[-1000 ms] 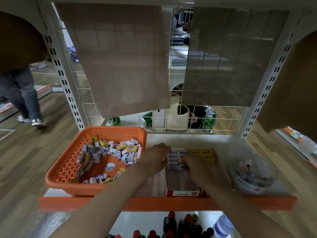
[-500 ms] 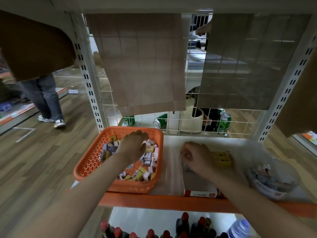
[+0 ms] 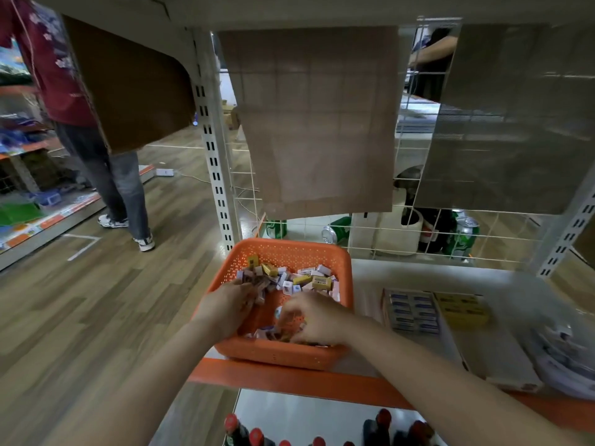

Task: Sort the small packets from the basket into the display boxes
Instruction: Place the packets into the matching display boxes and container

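Observation:
An orange perforated basket (image 3: 291,252) stands on the shelf and holds several small white, purple and yellow packets (image 3: 302,280). Both hands are inside it. My left hand (image 3: 227,305) rests on the packets at the basket's left side, fingers curled among them. My right hand (image 3: 314,317) reaches into the near part of the basket, fingers bent over packets there. Whether either hand grips a packet is hidden. To the right lie the display boxes: one with rows of blue-white packets (image 3: 413,312), one with yellow packets (image 3: 462,309).
A clear plastic tub (image 3: 563,346) sits at the far right of the shelf. Behind the wire grid stand green cans (image 3: 462,238) and a white container. A person in jeans (image 3: 119,185) stands on the wooden floor at left. Bottles (image 3: 257,436) fill the shelf below.
My right hand has left the display boxes and moved left into the basket. My left hand stays in the basket. The view has swung to the left.

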The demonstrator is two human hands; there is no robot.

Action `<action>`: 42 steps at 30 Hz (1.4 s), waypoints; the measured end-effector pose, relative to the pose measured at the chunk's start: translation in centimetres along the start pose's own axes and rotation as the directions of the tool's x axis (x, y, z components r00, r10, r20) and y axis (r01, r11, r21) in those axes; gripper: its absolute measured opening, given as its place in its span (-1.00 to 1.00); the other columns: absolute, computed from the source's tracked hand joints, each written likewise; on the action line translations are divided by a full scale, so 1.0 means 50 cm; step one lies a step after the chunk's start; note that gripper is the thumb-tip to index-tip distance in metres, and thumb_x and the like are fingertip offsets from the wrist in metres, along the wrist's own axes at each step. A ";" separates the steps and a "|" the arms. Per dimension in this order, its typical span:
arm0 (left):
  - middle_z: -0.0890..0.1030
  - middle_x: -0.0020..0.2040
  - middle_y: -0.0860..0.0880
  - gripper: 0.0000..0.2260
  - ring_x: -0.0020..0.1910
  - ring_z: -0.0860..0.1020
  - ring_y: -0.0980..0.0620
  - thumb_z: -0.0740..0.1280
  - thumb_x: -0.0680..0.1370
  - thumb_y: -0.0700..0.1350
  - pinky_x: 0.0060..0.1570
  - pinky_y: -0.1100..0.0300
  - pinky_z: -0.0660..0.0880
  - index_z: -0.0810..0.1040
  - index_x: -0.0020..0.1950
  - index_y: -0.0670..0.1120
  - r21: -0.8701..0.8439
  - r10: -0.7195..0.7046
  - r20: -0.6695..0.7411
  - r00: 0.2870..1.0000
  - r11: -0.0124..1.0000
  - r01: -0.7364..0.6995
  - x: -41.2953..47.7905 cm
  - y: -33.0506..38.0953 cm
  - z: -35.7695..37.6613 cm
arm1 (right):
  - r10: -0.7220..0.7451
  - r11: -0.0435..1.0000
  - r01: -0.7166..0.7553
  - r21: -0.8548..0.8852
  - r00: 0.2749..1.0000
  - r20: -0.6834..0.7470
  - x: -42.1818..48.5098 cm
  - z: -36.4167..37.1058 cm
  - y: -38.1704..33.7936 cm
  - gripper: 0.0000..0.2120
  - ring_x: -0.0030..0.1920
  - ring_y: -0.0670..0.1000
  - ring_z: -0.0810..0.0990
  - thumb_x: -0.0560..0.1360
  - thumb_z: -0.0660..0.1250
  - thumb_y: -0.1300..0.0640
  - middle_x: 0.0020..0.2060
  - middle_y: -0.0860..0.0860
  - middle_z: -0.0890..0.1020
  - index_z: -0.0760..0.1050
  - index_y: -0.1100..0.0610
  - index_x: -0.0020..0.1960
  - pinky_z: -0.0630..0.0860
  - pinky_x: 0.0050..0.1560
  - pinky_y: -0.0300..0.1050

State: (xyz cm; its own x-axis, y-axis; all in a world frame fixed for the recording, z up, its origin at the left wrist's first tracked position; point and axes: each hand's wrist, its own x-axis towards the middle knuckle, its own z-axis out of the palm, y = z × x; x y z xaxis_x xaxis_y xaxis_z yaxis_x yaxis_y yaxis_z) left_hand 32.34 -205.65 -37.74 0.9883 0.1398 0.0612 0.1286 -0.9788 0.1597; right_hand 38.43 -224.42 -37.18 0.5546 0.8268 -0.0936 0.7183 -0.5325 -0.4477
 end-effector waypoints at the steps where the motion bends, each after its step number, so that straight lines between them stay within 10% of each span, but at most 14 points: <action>1: 0.52 0.20 -0.02 -0.77 0.12 0.52 -0.06 0.17 0.59 -0.06 -0.08 0.13 0.44 0.52 0.20 0.02 -0.018 0.003 -0.007 1.000 1.000 -0.003 0.001 -0.002 0.003 | 0.025 1.000 -0.025 -0.002 0.998 0.052 0.004 0.005 0.001 -0.65 0.13 0.05 0.50 0.39 0.45 0.19 0.12 0.05 0.55 0.55 0.07 0.17 0.48 0.14 -0.01; 12: 0.62 0.08 0.01 -0.73 0.08 0.57 -0.03 0.31 0.49 -0.22 -0.02 0.18 0.47 0.60 0.13 0.02 -0.048 0.074 0.284 0.956 0.997 -0.062 0.019 0.002 0.015 | 0.046 0.997 -0.052 0.060 0.995 0.086 0.010 0.024 0.007 -0.75 0.06 0.11 0.54 0.41 0.38 0.27 0.06 0.13 0.57 0.51 0.18 0.08 0.53 0.08 0.08; 20: 0.58 0.13 -0.10 -0.73 -0.05 0.51 0.01 0.35 0.44 -0.29 -0.14 0.29 0.40 0.58 0.13 -0.11 -0.217 0.110 0.428 0.897 0.976 -0.016 0.029 -0.002 0.018 | -0.007 0.999 -0.001 -0.043 0.983 -0.182 0.005 0.017 0.012 -0.66 -0.19 0.01 0.46 0.39 0.41 0.12 -0.16 0.02 0.51 0.42 0.12 0.13 0.31 -0.32 -0.14; 25: 0.52 -0.07 0.01 -0.79 -0.12 0.44 0.08 0.41 0.47 -0.14 -0.28 0.44 0.31 0.56 0.08 -0.14 -0.190 0.109 0.365 0.925 0.981 -0.041 0.034 -0.001 0.013 | -0.029 0.985 -0.010 -0.169 0.974 -0.227 -0.008 -0.013 0.036 -0.62 0.05 0.05 0.52 0.40 0.37 0.10 0.09 0.05 0.56 0.48 0.12 0.20 0.48 -0.01 -0.08; 31: 0.53 -0.25 0.07 -0.79 -0.28 0.47 0.12 0.47 0.41 0.05 -0.35 0.38 0.31 0.50 -0.22 -0.03 -0.241 0.132 0.105 0.986 0.965 -0.104 0.026 0.003 -0.001 | -0.004 0.975 -0.073 -0.209 0.939 -0.345 -0.042 -0.063 0.046 -0.54 0.05 0.03 0.53 0.42 0.36 0.04 0.12 -0.02 0.54 0.42 0.04 0.30 0.36 -0.10 -0.18; 42: 0.46 -0.37 0.08 -0.62 -0.37 0.45 0.18 0.55 0.34 -0.14 -0.35 0.33 0.35 0.31 -0.37 -0.02 -0.400 0.219 -0.145 0.965 0.879 -0.259 0.048 0.180 -0.038 | 0.306 0.940 -0.197 0.279 0.849 -0.431 -0.172 -0.127 0.138 -0.82 -0.07 0.06 0.51 0.43 0.40 0.23 -0.05 0.04 0.50 0.42 0.07 -0.08 0.46 -0.18 -0.13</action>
State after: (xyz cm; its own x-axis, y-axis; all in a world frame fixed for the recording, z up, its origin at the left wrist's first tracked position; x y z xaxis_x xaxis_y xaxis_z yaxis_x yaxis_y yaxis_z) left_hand 35.73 -213.87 -34.30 0.9700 -0.0573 0.2364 -0.1759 -0.8365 0.5190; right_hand 41.27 -236.32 -33.83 0.8716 0.4607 0.1673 0.4487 -0.6125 -0.6508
